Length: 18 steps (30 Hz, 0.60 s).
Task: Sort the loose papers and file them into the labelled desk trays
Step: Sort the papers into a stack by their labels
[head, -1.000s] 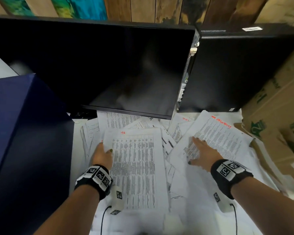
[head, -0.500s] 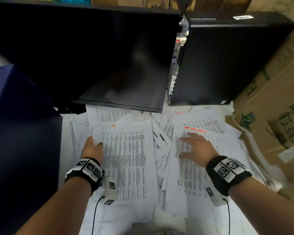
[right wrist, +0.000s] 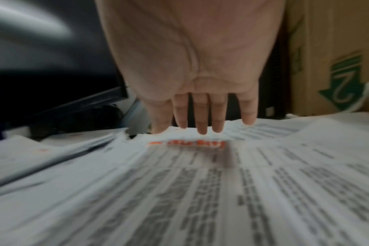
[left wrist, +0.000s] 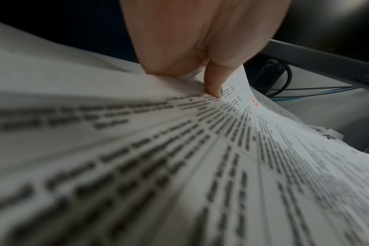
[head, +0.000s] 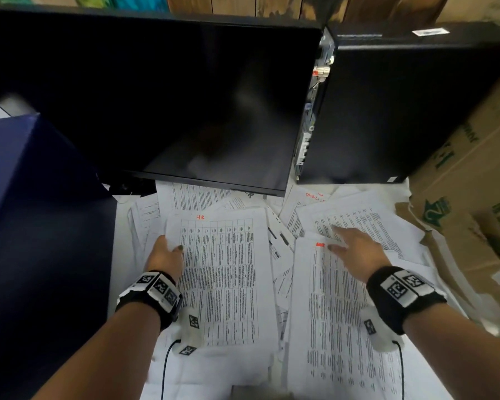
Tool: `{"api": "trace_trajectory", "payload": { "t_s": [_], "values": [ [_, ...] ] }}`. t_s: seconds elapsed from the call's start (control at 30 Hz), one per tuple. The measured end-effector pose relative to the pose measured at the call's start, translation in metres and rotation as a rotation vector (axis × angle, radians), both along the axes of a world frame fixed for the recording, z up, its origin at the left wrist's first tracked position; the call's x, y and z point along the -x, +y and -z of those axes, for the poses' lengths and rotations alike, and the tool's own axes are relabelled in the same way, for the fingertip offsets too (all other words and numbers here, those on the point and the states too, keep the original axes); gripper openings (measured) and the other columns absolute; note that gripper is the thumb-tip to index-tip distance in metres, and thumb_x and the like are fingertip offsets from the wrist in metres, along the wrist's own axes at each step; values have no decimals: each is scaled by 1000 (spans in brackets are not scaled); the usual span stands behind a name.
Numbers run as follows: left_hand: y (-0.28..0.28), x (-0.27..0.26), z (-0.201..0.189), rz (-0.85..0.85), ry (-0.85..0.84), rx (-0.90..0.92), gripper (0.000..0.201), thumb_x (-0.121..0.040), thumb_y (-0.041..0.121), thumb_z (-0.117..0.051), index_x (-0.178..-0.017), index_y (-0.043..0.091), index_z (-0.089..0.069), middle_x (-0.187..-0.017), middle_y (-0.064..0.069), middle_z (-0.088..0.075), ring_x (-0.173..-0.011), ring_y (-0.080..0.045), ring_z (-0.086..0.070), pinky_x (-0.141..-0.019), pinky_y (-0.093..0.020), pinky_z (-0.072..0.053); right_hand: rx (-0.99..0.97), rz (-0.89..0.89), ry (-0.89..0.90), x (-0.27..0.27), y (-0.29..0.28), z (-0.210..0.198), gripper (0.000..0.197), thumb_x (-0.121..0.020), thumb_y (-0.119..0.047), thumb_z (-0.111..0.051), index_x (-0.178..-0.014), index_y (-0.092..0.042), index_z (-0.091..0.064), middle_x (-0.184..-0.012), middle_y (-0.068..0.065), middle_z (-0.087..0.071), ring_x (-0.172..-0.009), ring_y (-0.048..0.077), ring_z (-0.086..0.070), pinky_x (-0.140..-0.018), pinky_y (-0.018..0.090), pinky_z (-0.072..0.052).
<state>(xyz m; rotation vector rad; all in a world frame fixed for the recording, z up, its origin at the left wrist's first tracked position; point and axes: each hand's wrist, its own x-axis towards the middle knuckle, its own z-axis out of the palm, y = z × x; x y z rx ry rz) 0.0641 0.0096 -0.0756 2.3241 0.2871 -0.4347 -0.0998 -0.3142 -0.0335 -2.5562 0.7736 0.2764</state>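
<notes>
Loose printed papers (head: 274, 249) cover the desk in front of the monitor. My left hand (head: 166, 252) pinches the left edge of a table-printed sheet marked "HR" in red (head: 228, 272), thumb on top; the left wrist view shows the thumb (left wrist: 213, 83) pressing the lifted sheet (left wrist: 179, 158). My right hand (head: 350, 243) lies flat with straight fingers at the top of another printed sheet with a red heading (head: 344, 327). In the right wrist view the fingers (right wrist: 201, 116) reach past that sheet's top edge (right wrist: 190, 143). No labelled trays are in view.
A black monitor (head: 162, 96) stands over the back of the papers, a black computer case (head: 401, 111) to its right. Cardboard boxes (head: 474, 183) crowd the right side. A dark blue box (head: 26, 226) fills the left. Cables (left wrist: 284, 86) run under the monitor.
My right hand has dragged the red-headed sheet toward me and straightened it beside the HR sheet, then slid up to its top edge. My left hand keeps its hold.
</notes>
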Motion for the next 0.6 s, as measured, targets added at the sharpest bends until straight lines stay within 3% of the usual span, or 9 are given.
{"api": "trace_trajectory", "payload": {
  "t_s": [0.13,0.23,0.3,0.43,0.6],
  "values": [
    [2,-3,-1,18,25,4,20,-97,20,-45,-115,12,-41,-102,-9,-57,-86,-25,-53,-76,-34,-42,-22,65,73,-7,-23,5,29,-100,-27,-35,-118,-21,-57,-105,4,-65,-91,21,-59,-85,38,-49],
    [2,-2,-2,15,35,14,24,-97,19,-45,-119,11,-41,-107,-9,-58,-89,-25,-54,-75,-34,-42,-41,36,160,-13,-29,6,15,-97,-25,-43,-94,-21,-57,-92,3,-63,-81,18,-57,-69,29,-46],
    [1,-1,-5,18,37,7,27,-97,18,-45,-123,11,-40,-109,-7,-56,-93,-25,-52,-77,-33,-41,-92,-32,215,-15,-30,6,19,-97,-27,-45,-79,-25,-54,-84,-1,-60,-73,13,-54,-60,21,-41],
    [0,-2,-7,16,45,16,28,-98,18,-45,-124,11,-40,-104,-5,-53,-90,-22,-49,-77,-33,-40,-165,-215,391,-15,-24,-8,15,-89,-37,-58,-94,-25,-66,-90,-9,-62,-81,5,-55,-63,12,-36],
    [3,-3,-3,7,44,19,24,-97,17,-45,-121,11,-42,-106,-8,-56,-88,-23,-51,-77,-32,-41,-155,-321,536,-16,-14,-14,21,-80,-33,-68,-92,-16,-73,-97,-5,-66,-90,9,-58,-82,22,-44]
  ]
}}
